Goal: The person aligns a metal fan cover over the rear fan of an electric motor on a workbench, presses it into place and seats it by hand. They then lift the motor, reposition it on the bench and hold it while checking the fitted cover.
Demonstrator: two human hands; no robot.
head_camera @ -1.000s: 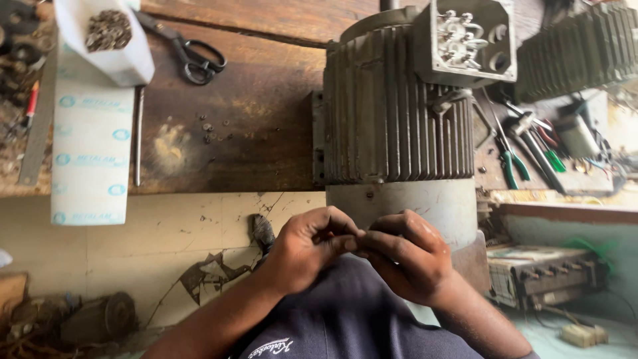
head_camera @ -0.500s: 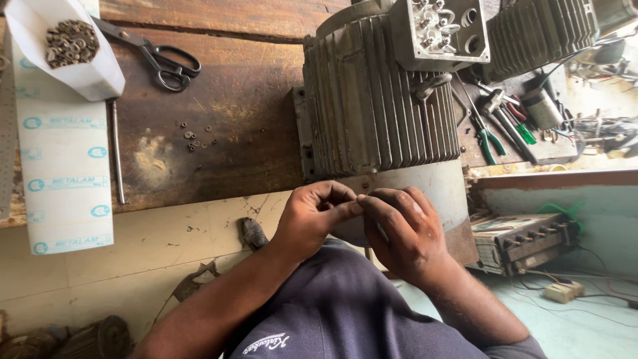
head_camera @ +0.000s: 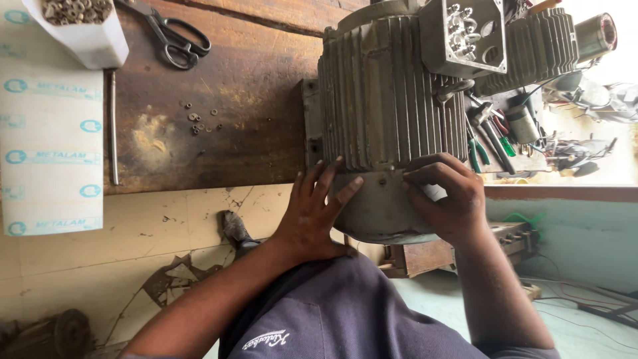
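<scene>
Head view, nearest first: both forearms rise from a dark shirt toward an electric motor [head_camera: 385, 100] that stands on the bench [head_camera: 252, 119], its smooth end cover [head_camera: 379, 219] overhanging the bench's near edge.

The left hand [head_camera: 319, 206] lies flat, fingers spread and fingertips on the joint between cover and finned body; its grip is released, and it is bracing rather than holding. The right hand [head_camera: 445, 199] is bent at the wrist, fingers curled tightly with the tips pressed to the cover's rim, just beside a small bolt head [head_camera: 382, 179]. Whether that grip pinches anything small I cannot tell.

The work in hand looks like fingertip fitting at the cover's rim. Any further move there would call for fine fingertip control from the right hand, with the left steadying the housing.

Beyond, a terminal box [head_camera: 465, 33] sits open on the motor. Loose washers [head_camera: 199, 119] lie scattered on the bench, with a thin rod [head_camera: 114, 126], scissors [head_camera: 173, 36], a white tub [head_camera: 93, 43] of small hardware and a printed sheet [head_camera: 46, 146]. Pliers [head_camera: 485, 143] lie to the right of the motor.
</scene>
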